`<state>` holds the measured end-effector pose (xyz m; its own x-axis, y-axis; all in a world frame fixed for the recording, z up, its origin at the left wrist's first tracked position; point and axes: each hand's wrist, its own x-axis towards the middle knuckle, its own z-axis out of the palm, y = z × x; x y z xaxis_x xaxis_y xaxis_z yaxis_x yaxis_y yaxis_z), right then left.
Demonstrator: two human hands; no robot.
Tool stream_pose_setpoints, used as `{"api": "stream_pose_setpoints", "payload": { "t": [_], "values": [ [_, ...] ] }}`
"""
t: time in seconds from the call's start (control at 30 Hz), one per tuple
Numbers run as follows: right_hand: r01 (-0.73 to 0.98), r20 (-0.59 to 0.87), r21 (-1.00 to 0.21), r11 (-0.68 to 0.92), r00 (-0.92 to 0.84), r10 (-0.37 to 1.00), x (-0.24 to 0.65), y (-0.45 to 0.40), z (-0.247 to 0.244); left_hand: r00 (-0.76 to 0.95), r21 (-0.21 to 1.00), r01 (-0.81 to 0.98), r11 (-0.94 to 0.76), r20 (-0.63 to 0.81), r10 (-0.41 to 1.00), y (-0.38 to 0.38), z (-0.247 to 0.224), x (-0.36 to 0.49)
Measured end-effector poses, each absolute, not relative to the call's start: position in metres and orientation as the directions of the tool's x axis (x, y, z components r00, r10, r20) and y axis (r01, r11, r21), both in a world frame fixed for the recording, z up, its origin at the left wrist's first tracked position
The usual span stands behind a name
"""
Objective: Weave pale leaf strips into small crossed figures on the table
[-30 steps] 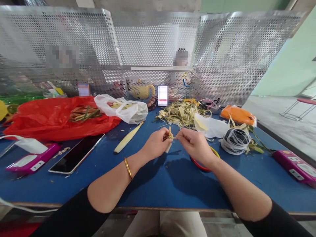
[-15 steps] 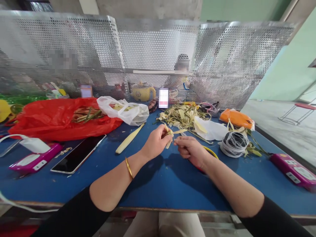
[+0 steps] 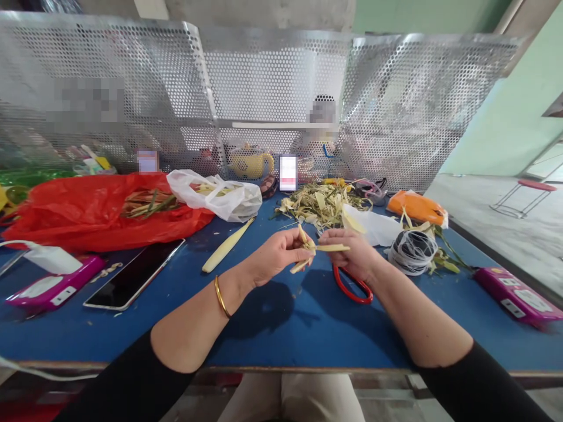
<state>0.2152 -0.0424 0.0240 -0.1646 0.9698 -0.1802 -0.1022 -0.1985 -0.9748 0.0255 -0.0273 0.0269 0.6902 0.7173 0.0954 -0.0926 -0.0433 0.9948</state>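
Blue counter [image 3: 264, 346] w/ red bag [image 3: 79, 211] at L, husk pile [image 3: 323, 202] far ctr. L hand [image 3: 284, 252] pinches pale husk bundle [image 3: 310, 247] above counter; R hand [image 3: 357, 249] adj., strip across fingers, can't tell if gripping. Lit screen [image 3: 288, 171] behind, txt too blurry.

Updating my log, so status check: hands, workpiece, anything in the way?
Left hand pinching splayed pale plant strips. Right hand close beside them, grip unclear. Red handle near right hand, not between hands.
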Motion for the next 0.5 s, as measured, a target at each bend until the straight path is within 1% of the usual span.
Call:
{"api": "stream_pose_setpoints", "payload": {
  "t": [0.1, 0.17, 0.2, 0.27, 0.33, 0.37, 0.4, 0.43, 0.47, 0.5],
  "values": [
    [-0.126, -0.202, -0.966, -0.227, -0.18, 0.963, 0.201, -0.047, 0.016, 0.502, 0.987, -0.091, -0.131, 0.159, 0.85, -0.024, 0.02, 0.03],
    [-0.108, -0.179, -0.974, -0.199, -0.171, 0.969, 0.191, -0.052, 0.011, 0.366, 0.975, 0.002, -0.22, 0.204, 0.908, -0.02, 0.013, 0.032],
    [-0.069, -0.141, -0.986, -0.152, -0.141, 0.98, 0.187, -0.055, 0.009, 0.317, 0.962, 0.081, -0.26, 0.223, 0.922, -0.018, 0.01, 0.033],
    [0.097, 0.016, -0.995, 0.021, -0.054, 0.998, 0.183, -0.058, 0.008, 0.271, 0.91, 0.27, -0.315, 0.243, 0.932, -0.016, 0.005, 0.033],
    [0.324, 0.229, -0.92, 0.22, -0.012, 0.973, 0.184, -0.06, 0.009, 0.295, 0.835, 0.416, -0.36, 0.251, 0.922, -0.017, 0.003, 0.032],
    [0.412, 0.309, -0.864, 0.291, -0.022, 0.951, 0.186, -0.059, 0.01, 0.337, 0.81, 0.449, -0.379, 0.24, 0.911, -0.018, 0.003, 0.032],
    [0.466, 0.354, -0.82, 0.332, -0.044, 0.934, 0.189, -0.058, 0.012, 0.395, 0.806, 0.446, -0.388, 0.212, 0.894, -0.019, 0.004, 0.031],
    [0.485, 0.359, -0.805, 0.343, -0.064, 0.931, 0.193, -0.056, 0.014, 0.469, 0.83, 0.409, -0.379, 0.165, 0.868, -0.02, 0.006, 0.03],
    [0.472, 0.329, -0.819, 0.326, -0.08, 0.941, 0.198, -0.054, 0.016, 0.551, 0.873, 0.345, -0.344, 0.108, 0.828, -0.022, 0.008, 0.028],
    [0.429, 0.265, -0.859, 0.279, -0.094, 0.96, 0.203, -0.051, 0.018, 0.632, 0.922, 0.265, -0.283, 0.056, 0.773, -0.023, 0.012, 0.027]
  ]
}}
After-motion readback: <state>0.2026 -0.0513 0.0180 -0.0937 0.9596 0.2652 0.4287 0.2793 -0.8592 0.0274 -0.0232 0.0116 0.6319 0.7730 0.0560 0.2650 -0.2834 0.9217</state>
